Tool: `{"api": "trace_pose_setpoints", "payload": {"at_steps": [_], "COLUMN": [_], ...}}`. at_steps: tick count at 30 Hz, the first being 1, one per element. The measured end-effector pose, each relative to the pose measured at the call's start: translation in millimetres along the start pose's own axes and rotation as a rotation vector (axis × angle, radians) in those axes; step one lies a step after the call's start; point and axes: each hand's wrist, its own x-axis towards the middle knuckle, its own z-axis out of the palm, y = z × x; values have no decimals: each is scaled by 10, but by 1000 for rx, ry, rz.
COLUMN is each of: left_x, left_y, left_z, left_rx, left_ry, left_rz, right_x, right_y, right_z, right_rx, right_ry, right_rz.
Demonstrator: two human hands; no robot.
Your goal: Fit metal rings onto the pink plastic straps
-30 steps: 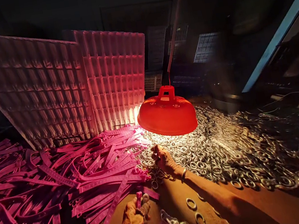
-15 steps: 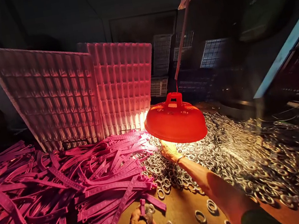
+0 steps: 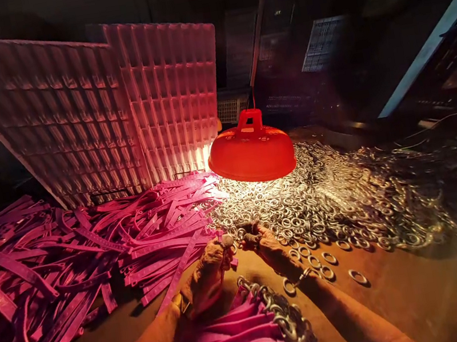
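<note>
My left hand [image 3: 212,263] is closed in a pinch on a pink strap [image 3: 234,263], whose short ends show at the fingertips. Close beside it, just to the right, my right hand [image 3: 265,244] has its fingers pressed together. What these fingers hold is too small and dark to make out. Dark coverings show on some fingertips. Both hands are above the bare table edge of a wide heap of metal rings [image 3: 303,205]. Below them lies a bundle of pink straps [image 3: 241,334] with metal rings [image 3: 293,322] along its right end.
A large pile of pink straps [image 3: 74,265] spreads over the left. Above the rings hangs a red lamp shade [image 3: 251,153], lit underneath. Two upright ribbed panels [image 3: 172,87] stand behind the straps. Several loose rings [image 3: 358,276] lie on the brown table [image 3: 404,293].
My right hand has come back from the ring heap under the lamp to beside my left hand. My left hand has moved up and forward. The view has tilted down, showing more of the ringed bundle.
</note>
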Motion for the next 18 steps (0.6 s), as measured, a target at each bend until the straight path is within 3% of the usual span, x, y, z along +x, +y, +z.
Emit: {"api": "trace_pose_setpoints", "payload": {"at_steps": [3,11,15,18], "left_x": [66,86,83,86], "left_y": [-44,-147,10,104], "left_z": [33,-52,-20,7], "left_rx": [-128,-315,-317,-154], "left_ry": [-73,-30,-24,13], "left_rz": [-108,-318,-309,-222], "right_x": [-76,-140,-104,-56], "right_y": [44,-191,-225,-190], "right_z": [114,155,147,162], "right_rx": [69,-287,-342,-370], "right_ry": [-21,-59,-25,8], "right_rz": [5,-120,-194,-221]}}
